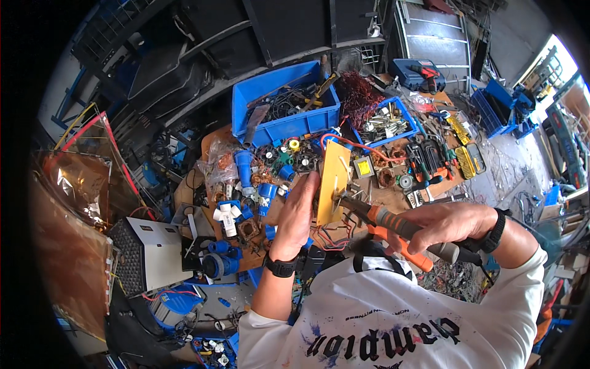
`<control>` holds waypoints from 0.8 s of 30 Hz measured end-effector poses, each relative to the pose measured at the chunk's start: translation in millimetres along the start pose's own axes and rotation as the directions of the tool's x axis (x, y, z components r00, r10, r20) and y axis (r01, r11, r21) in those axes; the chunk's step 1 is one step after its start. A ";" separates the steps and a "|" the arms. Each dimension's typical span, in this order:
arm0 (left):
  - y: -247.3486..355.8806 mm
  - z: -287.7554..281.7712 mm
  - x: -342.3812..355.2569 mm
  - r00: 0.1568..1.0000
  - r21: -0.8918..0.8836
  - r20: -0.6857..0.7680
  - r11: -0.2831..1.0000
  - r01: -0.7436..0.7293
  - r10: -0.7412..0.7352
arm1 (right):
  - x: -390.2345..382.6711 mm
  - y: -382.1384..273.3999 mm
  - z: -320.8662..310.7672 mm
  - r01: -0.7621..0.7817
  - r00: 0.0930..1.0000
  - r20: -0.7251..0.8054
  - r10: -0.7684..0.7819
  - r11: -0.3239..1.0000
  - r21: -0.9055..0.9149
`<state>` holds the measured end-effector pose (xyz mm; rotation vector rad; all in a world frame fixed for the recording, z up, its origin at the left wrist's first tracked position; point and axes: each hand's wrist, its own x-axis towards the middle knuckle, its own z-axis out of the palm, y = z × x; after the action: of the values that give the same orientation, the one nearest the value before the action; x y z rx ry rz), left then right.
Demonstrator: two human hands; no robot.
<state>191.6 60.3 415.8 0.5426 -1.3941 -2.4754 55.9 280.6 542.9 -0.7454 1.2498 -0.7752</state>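
My left hand (296,220) grips a flat yellow panel (335,179) by its left side, holding it upright above the bench. A red wire (369,146) runs from behind the panel's top toward the right. In my right hand (444,226) is a pair of pliers (393,220) with orange and grey handles. The pliers' jaws touch a small metal part on the panel's face, near its lower right edge. What lies behind the panel is hidden, and so are most of my left fingers.
A blue crate (286,126) of cables stands at the back, with a blue tray (386,126) of metal pieces beside it. Blue plug connectors (243,167) crowd the left of the bench. Hand tools (428,160) lie at the right. A white-and-black box (153,252) stands at left.
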 end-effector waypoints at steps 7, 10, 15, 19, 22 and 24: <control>2.4 3.0 0.4 0.997 0.182 -0.006 0.981 -0.070 0.073 | -2.9 -10.3 -3.6 -0.068 0.998 0.017 0.068 0.998 -0.010; 9.3 11.9 -2.4 0.997 0.161 -0.026 0.985 -0.065 0.070 | -1.9 -10.6 -9.4 -0.055 0.997 0.037 0.061 0.989 -0.136; 1.9 12.6 2.4 0.991 0.251 -0.059 0.962 -0.105 0.123 | -2.4 -8.6 -12.8 -0.124 0.991 0.013 0.131 0.962 -0.242; -0.3 14.6 2.9 0.979 0.371 -0.063 0.915 -0.158 0.194 | 1.1 -7.3 -15.0 -0.196 0.979 -0.028 0.200 0.906 -0.376; -4.3 11.5 6.6 0.977 0.437 -0.068 0.886 -0.155 0.204 | 2.7 -13.4 -11.5 -0.250 0.968 -0.061 0.244 0.911 -0.328; -7.3 10.9 7.7 0.976 0.406 -0.094 0.903 -0.143 0.197 | 4.3 -14.4 -11.1 -0.252 0.968 -0.084 0.237 0.892 -0.375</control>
<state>179.6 69.3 413.1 0.6217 -1.8144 -1.9857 44.1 268.5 550.9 -0.8682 1.5176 -0.3388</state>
